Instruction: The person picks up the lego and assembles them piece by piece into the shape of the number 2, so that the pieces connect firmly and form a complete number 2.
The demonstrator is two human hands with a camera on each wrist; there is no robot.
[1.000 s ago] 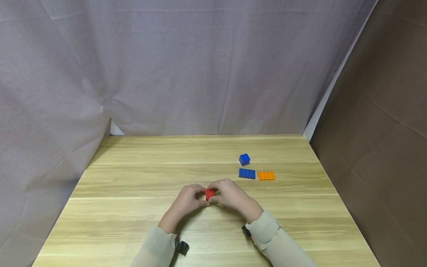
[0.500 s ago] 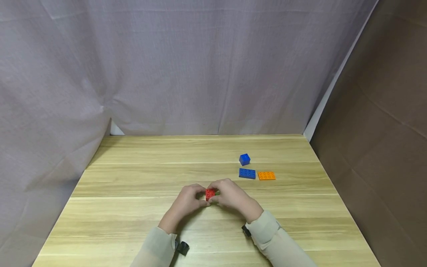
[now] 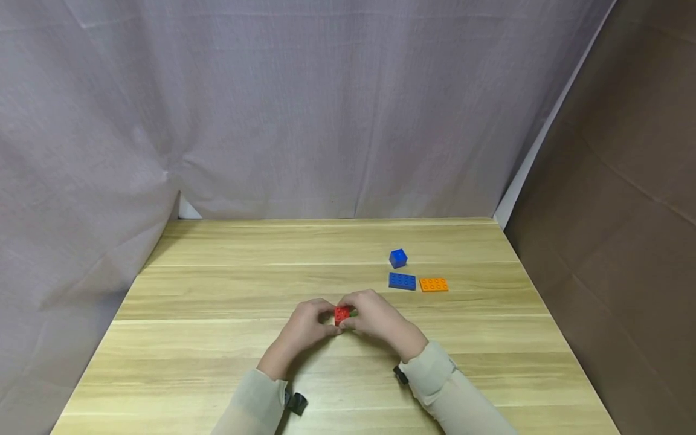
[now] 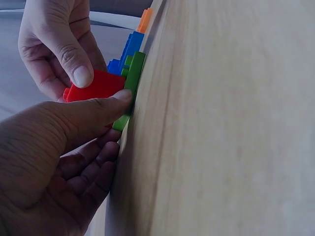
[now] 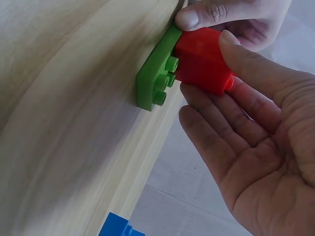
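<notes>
Red glossy plastic, a studded brick (image 3: 342,314), sits on a flat green plate (image 5: 156,81) lying on the wooden surface (image 3: 228,338). Since a second ago we see almost no change: our left hand (image 3: 302,329) and right hand (image 3: 379,319) still pinch the brick between their grips, so seating continues.

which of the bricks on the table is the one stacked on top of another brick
The red square brick, pinched between left hand and right hand, sits on the flat green plate. The blue cube, blue plate and orange plate lie singly.
</notes>
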